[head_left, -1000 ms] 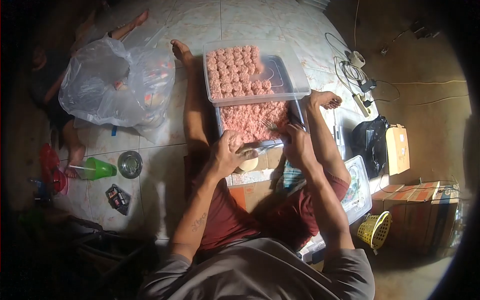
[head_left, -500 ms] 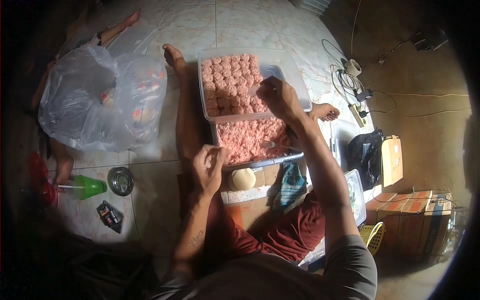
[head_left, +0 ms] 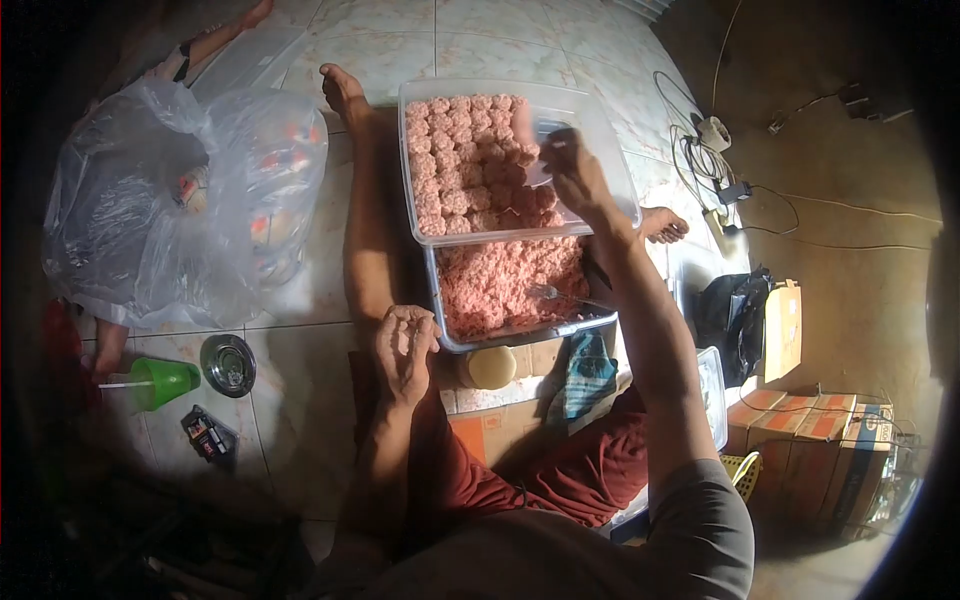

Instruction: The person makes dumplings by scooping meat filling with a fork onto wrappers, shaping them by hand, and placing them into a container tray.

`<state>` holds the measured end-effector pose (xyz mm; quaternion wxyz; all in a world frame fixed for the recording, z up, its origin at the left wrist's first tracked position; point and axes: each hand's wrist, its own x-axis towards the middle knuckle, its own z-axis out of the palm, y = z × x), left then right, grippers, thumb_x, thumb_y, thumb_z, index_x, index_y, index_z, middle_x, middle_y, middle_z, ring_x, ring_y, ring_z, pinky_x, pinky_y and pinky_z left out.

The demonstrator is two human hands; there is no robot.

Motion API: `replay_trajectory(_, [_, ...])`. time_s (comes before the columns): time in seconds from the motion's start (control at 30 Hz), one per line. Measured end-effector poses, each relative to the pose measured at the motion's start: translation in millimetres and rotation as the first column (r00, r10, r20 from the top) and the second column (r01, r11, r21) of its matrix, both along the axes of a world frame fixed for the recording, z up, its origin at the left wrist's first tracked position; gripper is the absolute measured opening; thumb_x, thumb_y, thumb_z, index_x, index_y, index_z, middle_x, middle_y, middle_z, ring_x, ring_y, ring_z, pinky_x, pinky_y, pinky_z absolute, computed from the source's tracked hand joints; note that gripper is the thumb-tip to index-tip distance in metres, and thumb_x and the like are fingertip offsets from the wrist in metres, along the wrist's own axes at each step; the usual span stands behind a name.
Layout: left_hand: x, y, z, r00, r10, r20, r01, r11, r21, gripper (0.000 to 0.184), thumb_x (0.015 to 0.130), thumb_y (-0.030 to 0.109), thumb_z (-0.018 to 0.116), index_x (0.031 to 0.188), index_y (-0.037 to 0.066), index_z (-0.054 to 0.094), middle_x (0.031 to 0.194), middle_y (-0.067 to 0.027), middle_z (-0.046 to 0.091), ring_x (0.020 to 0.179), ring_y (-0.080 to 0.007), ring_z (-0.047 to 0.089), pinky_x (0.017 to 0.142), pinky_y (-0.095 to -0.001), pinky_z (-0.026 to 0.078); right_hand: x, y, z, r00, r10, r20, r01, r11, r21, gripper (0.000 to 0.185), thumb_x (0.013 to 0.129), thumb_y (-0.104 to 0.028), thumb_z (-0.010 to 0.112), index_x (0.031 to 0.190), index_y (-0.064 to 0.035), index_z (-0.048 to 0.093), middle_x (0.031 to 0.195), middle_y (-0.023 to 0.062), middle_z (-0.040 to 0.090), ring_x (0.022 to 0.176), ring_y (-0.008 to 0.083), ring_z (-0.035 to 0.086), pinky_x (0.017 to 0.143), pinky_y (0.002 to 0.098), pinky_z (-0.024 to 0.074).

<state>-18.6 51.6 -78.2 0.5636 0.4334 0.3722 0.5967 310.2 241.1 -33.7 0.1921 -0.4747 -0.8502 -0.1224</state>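
My right hand [head_left: 577, 175] is over the right part of a clear plastic container [head_left: 605, 130], its fingers curled and partly blurred. A translucent piece shows by its fingertips, but I cannot make out what it is. Pink minced-meat balls [head_left: 465, 165] fill the container's left side in rows. Below it, a second tub [head_left: 520, 335] holds loose pink mince [head_left: 490, 285], with a fork [head_left: 560, 295] lying in it. My left hand [head_left: 405, 345] is by that tub's front left corner, fingers loosely bent and slightly apart, with nothing visible in them.
On the left lies a large clear plastic bag [head_left: 150, 230] with packets inside. Nearby are a green cup [head_left: 165, 382], a glass ashtray [head_left: 228, 365] and a round pale lid [head_left: 490, 368]. Cables [head_left: 700, 165], a black bag [head_left: 730, 320] and cardboard boxes [head_left: 820, 440] stand right.
My right hand has shifted slightly right, away from the meatballs. My left hand has dropped from above the mince to the tub's corner, its pinch loosened. The whole view has shifted a little.
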Motion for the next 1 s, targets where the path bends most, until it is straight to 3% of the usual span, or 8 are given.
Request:
replay_trajectory(0.07, [0, 0, 4, 0.998, -0.010, -0.056, 0.010, 1.000, -0.014, 0.016, 0.103, 0.018, 0.058, 0.100, 0.002, 0.061, 0.086, -0.0053, 0.063, 0.072, -0.0105, 0.059, 0.061, -0.0236, 0.046, -30, -37, 63, 0.641, -0.462, -0.613, 0.319, 0.887, -0.335, 0.018, 0.097, -0.012, 0.061, 0.110, 0.0003, 0.066, 0.094, 0.0226, 0.072, 0.080, 0.0365, 0.072, 0.074, 0.0404, 0.0563])
replay_trajectory(0.1, [-1, -2, 5, 0.994, -0.022, -0.110, 0.018, 0.999, -0.034, 0.016, 0.104, 0.017, 0.058, 0.098, 0.003, 0.062, 0.084, -0.0045, 0.064, 0.071, -0.0093, 0.059, 0.060, -0.0230, 0.046, -22, -46, 63, 0.684, -0.356, -0.636, 0.335, 0.929, -0.159, 0.017, 0.098, -0.014, 0.061, 0.101, 0.0016, 0.067, 0.089, 0.0211, 0.074, 0.080, 0.0321, 0.072, 0.073, 0.0398, 0.0548])
replay_trajectory(0.23, [3, -21, -1, 0.953, -0.273, -0.135, 0.267, 0.962, -0.059, 0.016, 0.102, 0.016, 0.063, 0.098, 0.002, 0.066, 0.077, -0.0025, 0.068, 0.067, -0.0060, 0.060, 0.060, -0.0216, 0.047, -3, -113, 69, 0.895, -0.326, -0.305, 0.158, 0.871, -0.465, 0.021, 0.097, -0.014, 0.054, 0.094, -0.0020, 0.072, 0.084, 0.0135, 0.072, 0.077, 0.0255, 0.069, 0.076, 0.0413, 0.0531])
replay_trajectory(0.37, [27, -51, 27, 0.686, -0.303, -0.662, 0.440, 0.897, 0.045, 0.040, 0.081, 0.009, 0.083, 0.115, 0.006, 0.063, 0.105, -0.0096, 0.069, 0.091, -0.0222, 0.067, 0.080, -0.0366, 0.054, 7, -149, 22, 0.954, -0.198, 0.226, 0.290, 0.805, -0.518, 0.019, 0.096, -0.014, 0.055, 0.092, -0.0042, 0.071, 0.085, 0.0134, 0.072, 0.080, 0.0268, 0.070, 0.078, 0.0432, 0.0527])
replay_trajectory(0.57, [34, -73, -17, 0.226, 0.310, -0.924, 0.545, 0.746, 0.383, 0.017, 0.089, 0.017, 0.061, 0.105, 0.011, 0.066, 0.113, -0.0099, 0.065, 0.109, -0.0274, 0.061, 0.095, -0.0419, 0.044, -7, -160, 14, 0.854, -0.130, 0.505, 0.401, 0.782, -0.477, 0.016, 0.093, -0.014, 0.056, 0.089, -0.0075, 0.070, 0.087, 0.0132, 0.073, 0.085, 0.0286, 0.072, 0.081, 0.0459, 0.0522])
replay_trajectory(0.77, [33, -72, -10, 0.372, 0.242, -0.896, 0.492, 0.767, 0.412, 0.008, 0.090, 0.017, 0.061, 0.087, 0.011, 0.067, 0.089, -0.0053, 0.066, 0.091, -0.0247, 0.062, 0.082, -0.0408, 0.045, -11, -158, 24, 0.888, -0.295, 0.353, 0.444, 0.754, -0.485, 0.015, 0.092, -0.013, 0.055, 0.089, -0.0104, 0.069, 0.086, 0.0110, 0.071, 0.088, 0.0307, 0.070, 0.087, 0.0485, 0.0491])
replay_trajectory(0.83, [36, -76, -10, 0.379, 0.208, -0.902, 0.477, 0.791, 0.383, 0.008, 0.089, 0.018, 0.065, 0.085, 0.011, 0.066, 0.087, -0.0071, 0.066, 0.089, -0.0264, 0.063, 0.080, -0.0409, 0.046, -6, -157, 14, 0.864, -0.285, 0.415, 0.349, 0.933, -0.087, 0.026, 0.096, -0.020, 0.050, 0.084, -0.0126, 0.072, 0.088, 0.0110, 0.074, 0.093, 0.0236, 0.071, 0.095, 0.0454, 0.0455])
replay_trajectory(1.0, [36, -72, -10, 0.622, -0.157, -0.767, 0.347, 0.933, 0.091, 0.032, 0.086, 0.031, 0.080, 0.087, 0.004, 0.065, 0.082, -0.0165, 0.068, 0.077, -0.0379, 0.068, 0.066, -0.0451, 0.051, -11, -149, 3, 0.817, -0.282, 0.503, 0.441, 0.867, -0.231, 0.027, 0.096, -0.019, 0.049, 0.082, -0.0137, 0.072, 0.087, 0.0092, 0.074, 0.092, 0.0227, 0.070, 0.103, 0.0436, 0.0377])
